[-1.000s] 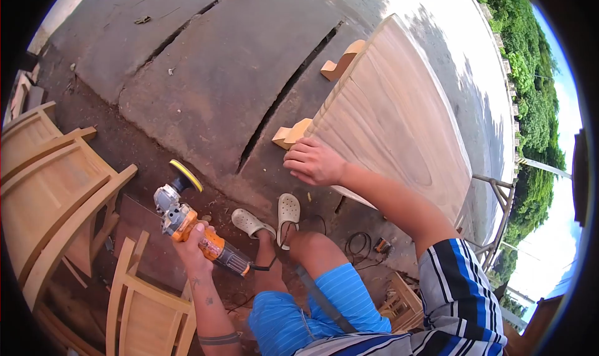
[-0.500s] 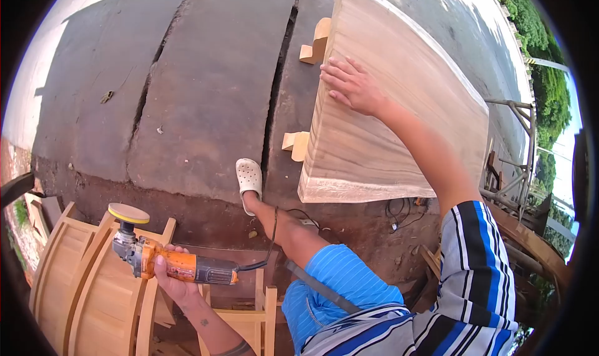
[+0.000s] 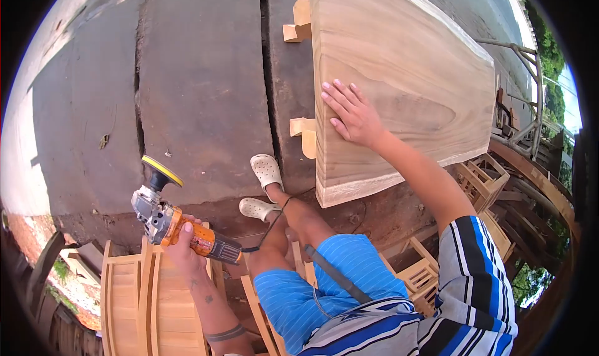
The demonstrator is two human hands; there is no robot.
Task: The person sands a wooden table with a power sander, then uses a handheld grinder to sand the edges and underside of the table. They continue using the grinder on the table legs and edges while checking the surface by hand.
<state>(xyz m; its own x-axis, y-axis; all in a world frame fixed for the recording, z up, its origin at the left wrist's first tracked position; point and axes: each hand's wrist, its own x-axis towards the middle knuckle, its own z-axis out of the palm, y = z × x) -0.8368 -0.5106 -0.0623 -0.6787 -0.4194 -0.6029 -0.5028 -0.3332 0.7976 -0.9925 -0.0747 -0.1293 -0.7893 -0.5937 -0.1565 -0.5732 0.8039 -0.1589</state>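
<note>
My left hand (image 3: 184,247) is wrapped round the orange body of an angle grinder (image 3: 198,236), held out at the lower left. Its round sanding pad (image 3: 163,170), edged in yellow, faces up and away and touches nothing. A black cord runs from the tool's rear end past my leg. My right hand (image 3: 354,114) lies flat on the top of a thick wooden slab (image 3: 412,75), fingers spread, near its left edge. The slab has swirling grain and a pale, rough edge along its far side.
Pale wood supports (image 3: 304,134) jut from under the slab's left side. Wooden chairs (image 3: 128,293) stand below the grinder, and stools (image 3: 480,181) sit at the right. Cracks (image 3: 267,63) cross the concrete floor (image 3: 199,75). A metal frame (image 3: 530,100) stands behind the slab.
The grinder has tilted and its pad has swung up and rightward. My right hand has slid inward from the slab's edge onto its face. My second foot has come into view.
</note>
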